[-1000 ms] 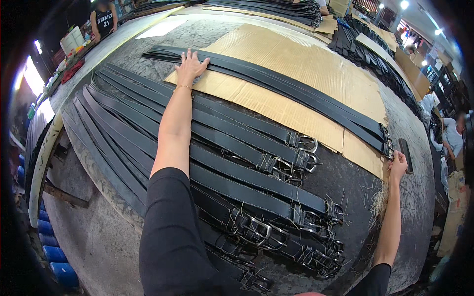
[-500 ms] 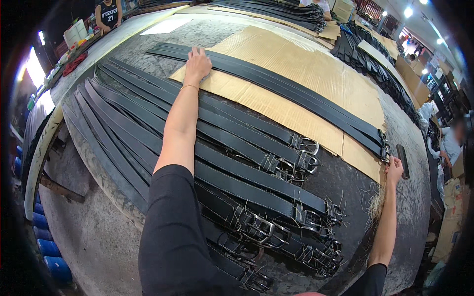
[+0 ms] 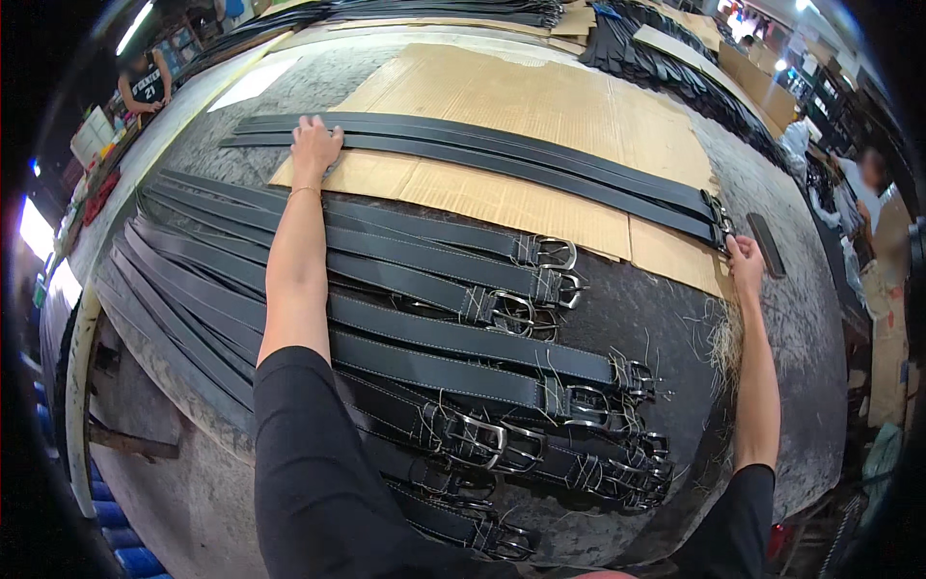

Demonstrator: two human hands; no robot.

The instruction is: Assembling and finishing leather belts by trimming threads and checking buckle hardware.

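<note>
Three black leather belts (image 3: 502,159) lie side by side across brown cardboard sheets (image 3: 540,106) on a grey stone-like table. My left hand (image 3: 314,147) presses flat on their left part, fingers spread. My right hand (image 3: 744,261) touches their buckle end (image 3: 719,217) at the right. Nearer to me, several more black belts (image 3: 405,318) with silver buckles (image 3: 555,254) lie in overlapping rows.
A dark flat bar (image 3: 767,244) lies just right of my right hand. Loose threads (image 3: 721,343) litter the table there. More belt piles (image 3: 675,58) sit at the far side. One person (image 3: 145,82) stands far left, another (image 3: 863,183) at the right.
My view has shifted slightly. Both hands stay on the far belts, the right hand closer to the buckle end than before.
</note>
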